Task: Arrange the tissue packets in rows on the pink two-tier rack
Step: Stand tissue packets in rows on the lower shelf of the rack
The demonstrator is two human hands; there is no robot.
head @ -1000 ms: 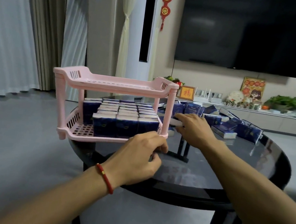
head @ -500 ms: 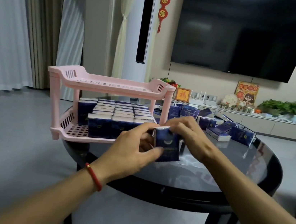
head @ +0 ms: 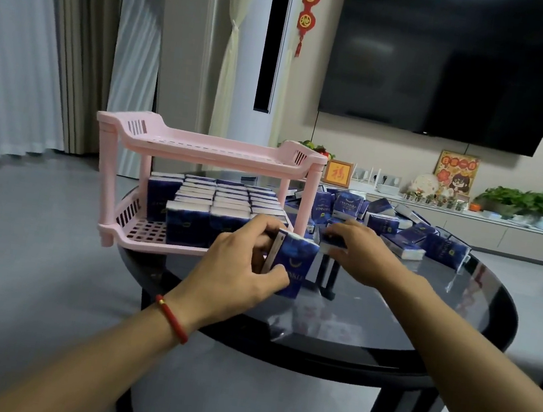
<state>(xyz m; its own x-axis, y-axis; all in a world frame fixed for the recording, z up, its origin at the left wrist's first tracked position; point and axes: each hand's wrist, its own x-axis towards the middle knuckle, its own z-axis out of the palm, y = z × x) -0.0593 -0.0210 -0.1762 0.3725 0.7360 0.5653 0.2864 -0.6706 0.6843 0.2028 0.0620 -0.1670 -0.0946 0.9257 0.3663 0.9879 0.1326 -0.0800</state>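
Observation:
The pink two-tier rack (head: 119,168) stands on the left part of a round dark glass table (head: 385,324). Its lower tier holds rows of upright blue tissue packets (head: 216,198); its top tier is bare. My left hand (head: 237,270) grips one blue tissue packet (head: 293,264) upright just in front of the rack's right front corner. My right hand (head: 360,252) reaches to the right of it, fingers curled over a second packet (head: 329,240) lying on the table. A loose pile of packets (head: 414,235) lies behind and to the right.
A low white cabinet (head: 501,232) with plants and ornaments runs along the far wall under a large dark TV (head: 454,64). Curtains hang at the left. Grey floor surrounds the table.
My right hand has let go of the packet both hands held and moved right onto another packet. My left hand keeps the first packet, near the rack's front corner.

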